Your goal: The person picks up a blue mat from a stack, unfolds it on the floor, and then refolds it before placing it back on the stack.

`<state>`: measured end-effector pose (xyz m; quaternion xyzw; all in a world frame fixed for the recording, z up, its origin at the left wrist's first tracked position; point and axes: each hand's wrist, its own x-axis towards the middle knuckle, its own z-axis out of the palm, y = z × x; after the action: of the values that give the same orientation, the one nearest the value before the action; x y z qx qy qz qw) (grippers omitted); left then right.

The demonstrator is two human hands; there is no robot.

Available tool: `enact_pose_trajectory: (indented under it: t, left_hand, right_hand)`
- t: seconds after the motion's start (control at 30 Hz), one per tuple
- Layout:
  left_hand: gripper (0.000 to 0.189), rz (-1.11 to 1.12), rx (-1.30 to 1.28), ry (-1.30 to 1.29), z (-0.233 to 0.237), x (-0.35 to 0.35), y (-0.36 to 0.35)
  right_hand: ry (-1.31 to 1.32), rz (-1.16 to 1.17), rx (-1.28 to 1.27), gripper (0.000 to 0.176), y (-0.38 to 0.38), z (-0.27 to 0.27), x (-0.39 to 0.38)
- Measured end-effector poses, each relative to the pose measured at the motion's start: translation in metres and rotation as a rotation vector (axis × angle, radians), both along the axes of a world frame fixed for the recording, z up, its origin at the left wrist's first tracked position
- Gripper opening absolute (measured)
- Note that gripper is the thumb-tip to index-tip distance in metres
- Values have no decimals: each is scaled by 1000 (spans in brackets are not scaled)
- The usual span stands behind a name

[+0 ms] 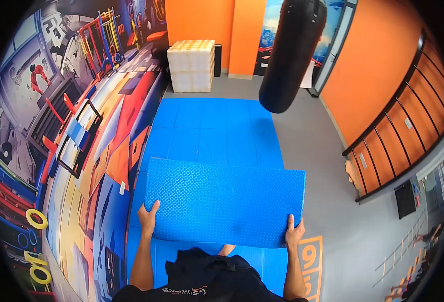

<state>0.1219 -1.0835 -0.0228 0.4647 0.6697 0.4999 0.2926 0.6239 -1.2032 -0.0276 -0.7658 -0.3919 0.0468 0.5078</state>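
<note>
The blue rectangular foam mat [224, 201], its top face stippled with a fine raised grain, is held up flat in front of the person, above the blue foam floor tiles [217, 128]. The left hand [147, 217] has its fingers curled over the mat's near left corner; the right hand [294, 232] clamps the near right corner, thumb on top. Both forearms reach forward, bare. Beyond hang a black cylindrical punching bag [292, 53] and a white cube of stacked foam blocks [192, 65].
</note>
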Motion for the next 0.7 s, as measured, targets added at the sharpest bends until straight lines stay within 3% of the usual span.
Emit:
enact_pose_trajectory:
  t: [0.1, 0.33, 0.47, 0.7]
  left_hand:
    - [36, 95, 36, 17, 1, 6, 32]
    - [38, 249, 11, 41, -13, -3, 125]
    - [38, 310, 91, 48, -41, -20, 211]
    - [43, 252, -14, 31, -11, -62, 400]
  right_hand:
    - [-7, 55, -92, 35, 77, 14, 13]
    - [-7, 198, -33, 36, 249, 3, 0]
    - [29, 226, -85, 38, 352, -7, -22]
    - [185, 218, -58, 39, 509, -13, -50]
